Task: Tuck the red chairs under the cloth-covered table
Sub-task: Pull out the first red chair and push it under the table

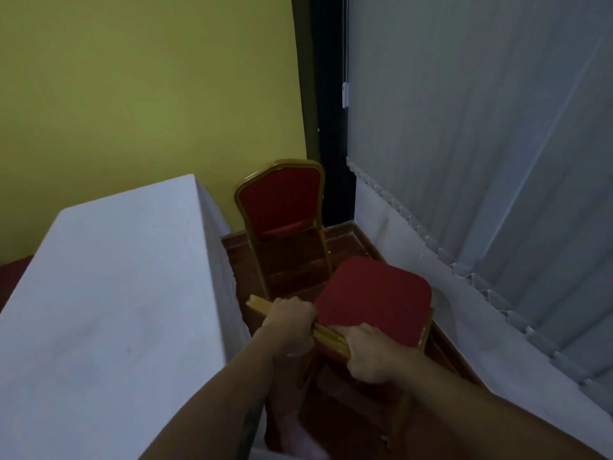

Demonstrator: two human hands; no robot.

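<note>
Both hands are clamped on the gold top rail (331,336) of the near red chair (374,297). Left hand (290,318) wraps the rail toward its table end; right hand (371,353) wraps it toward the window end. A short stretch of bare rail shows between them, so the hands are close but apart.

Head view, only one available:
- Near chair's seat points away from the person, toward the far corner, not toward the cloth-covered table (109,293). Chair stands just beside the table's right-hand drape, not under it.
- Judgement: a two-handed hold on the backrest top gives leverage to swing and steer the chair. It probably has to turn until the seat faces the drape before it can be pushed in.
- Second red chair (282,200) stands farther off, near the yellow wall (132,94), seat facing the person. It is also out in the open, beside the table's far corner, untouched.
- Vertical blinds (481,144) and a pale ledge (464,327) close off the right side. The strip of dark wood floor (238,244) between ledge and table is narrow.
- Judgement: tight room to pivot; chair legs may snag the hanging cloth or knock the ledge.
- Chair legs mostly hidden beneath the arms; floor contact cannot be told.

Status, judged: neither chair tucked yet.
</note>
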